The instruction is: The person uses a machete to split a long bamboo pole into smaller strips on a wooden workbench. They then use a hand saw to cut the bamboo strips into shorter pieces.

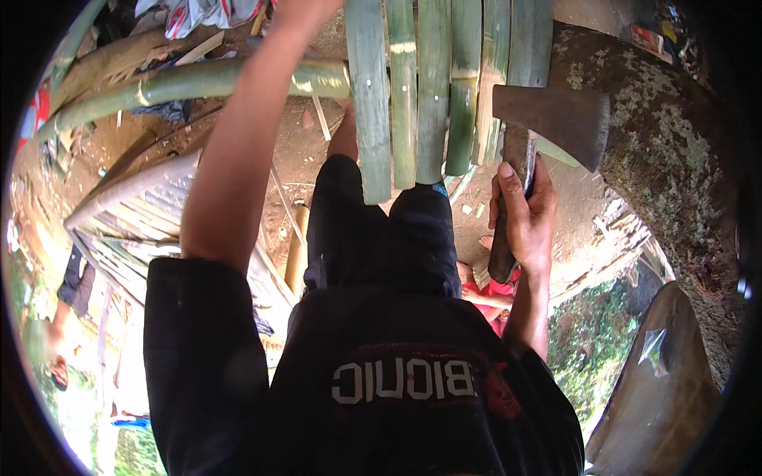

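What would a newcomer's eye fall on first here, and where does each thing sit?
Probably the axe, right of centre near the top, gripped in the right hand. Beside it, green bamboo strips line up at top centre; a thick, mottled trunk curves down the right side.

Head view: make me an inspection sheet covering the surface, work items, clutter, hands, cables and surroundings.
Surface: brown earth ground, with scattered chips.
Job's things: six bamboo slats side by side; axe at their right.
Clutter: split bamboo pile at left; crumpled white-and-red material at upper left.
Hands: right hand grips the axe handle; left hand beyond the upper edge.
Cables: nothing seen.
Surroundings: mottled trunk at right; greenery; person in red, mostly hidden.
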`<state>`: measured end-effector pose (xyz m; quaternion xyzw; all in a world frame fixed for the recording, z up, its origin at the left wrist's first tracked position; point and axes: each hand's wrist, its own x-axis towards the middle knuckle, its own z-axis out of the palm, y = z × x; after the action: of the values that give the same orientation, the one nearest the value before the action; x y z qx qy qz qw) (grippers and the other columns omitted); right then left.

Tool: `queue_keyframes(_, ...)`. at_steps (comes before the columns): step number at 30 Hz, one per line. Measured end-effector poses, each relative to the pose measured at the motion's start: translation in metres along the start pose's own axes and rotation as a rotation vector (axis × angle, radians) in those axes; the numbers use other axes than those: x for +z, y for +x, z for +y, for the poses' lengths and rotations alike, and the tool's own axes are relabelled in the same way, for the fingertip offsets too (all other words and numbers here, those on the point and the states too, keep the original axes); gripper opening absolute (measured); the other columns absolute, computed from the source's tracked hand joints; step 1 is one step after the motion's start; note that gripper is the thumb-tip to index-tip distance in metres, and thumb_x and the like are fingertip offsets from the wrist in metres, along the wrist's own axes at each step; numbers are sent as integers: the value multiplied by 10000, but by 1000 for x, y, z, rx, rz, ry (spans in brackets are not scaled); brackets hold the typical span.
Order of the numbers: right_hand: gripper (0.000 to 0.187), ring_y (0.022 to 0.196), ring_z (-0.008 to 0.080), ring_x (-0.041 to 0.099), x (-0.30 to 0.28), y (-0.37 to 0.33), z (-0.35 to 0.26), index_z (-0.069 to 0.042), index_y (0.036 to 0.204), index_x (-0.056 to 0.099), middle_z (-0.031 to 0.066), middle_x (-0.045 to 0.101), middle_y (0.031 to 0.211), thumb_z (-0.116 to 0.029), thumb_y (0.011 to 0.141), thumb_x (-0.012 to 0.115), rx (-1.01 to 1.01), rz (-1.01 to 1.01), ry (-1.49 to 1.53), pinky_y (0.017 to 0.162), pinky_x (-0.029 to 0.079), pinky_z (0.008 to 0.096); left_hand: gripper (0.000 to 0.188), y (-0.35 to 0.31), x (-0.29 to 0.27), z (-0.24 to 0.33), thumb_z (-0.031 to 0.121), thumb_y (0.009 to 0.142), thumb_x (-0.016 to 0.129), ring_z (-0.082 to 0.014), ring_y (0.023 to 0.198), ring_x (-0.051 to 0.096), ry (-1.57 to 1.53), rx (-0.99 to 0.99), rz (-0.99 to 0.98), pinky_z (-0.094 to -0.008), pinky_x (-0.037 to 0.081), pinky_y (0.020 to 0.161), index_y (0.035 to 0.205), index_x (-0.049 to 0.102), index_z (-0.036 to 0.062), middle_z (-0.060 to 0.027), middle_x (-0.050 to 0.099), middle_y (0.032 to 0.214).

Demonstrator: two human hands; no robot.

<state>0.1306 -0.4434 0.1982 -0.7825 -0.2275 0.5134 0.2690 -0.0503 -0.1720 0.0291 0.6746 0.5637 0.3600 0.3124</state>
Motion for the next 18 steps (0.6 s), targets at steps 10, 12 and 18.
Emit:
queue_keyframes(10, 355, 583, 309, 637, -8, -17, 27, 27, 1043, 511, 164, 604, 627, -314, 965, 571, -294, -193, -322, 533, 476, 412, 396, -306, -72, 82, 259, 986, 555, -292, 1125, 588, -244, -671, -243, -383, 482, 934, 1253, 530, -33, -195, 587, 1195)
queue_keyframes(12, 380, 670, 431, 640, 14, 1, 17, 35, 1043, 500, 236, 627, 682, -333, 964, 552, -475, -199, -375, 606, 489, 480, 364, -313, -60, 81, 267, 991, 554, -228, 969, 662, -557, -849, -209, -315, 527, 824, 1195, 569, -35, -148, 669, 1035)
queue_keyframes(18, 416, 777, 530, 609, 63, 60, 13, 52, 1036, 483, 332, 626, 772, -356, 962, 523, -711, -233, -583, 688, 486, 561, 326, -322, -36, 94, 231, 997, 542, -197, 827, 706, -705, -853, 27, -292, 575, 706, 1162, 595, -45, -134, 697, 956)
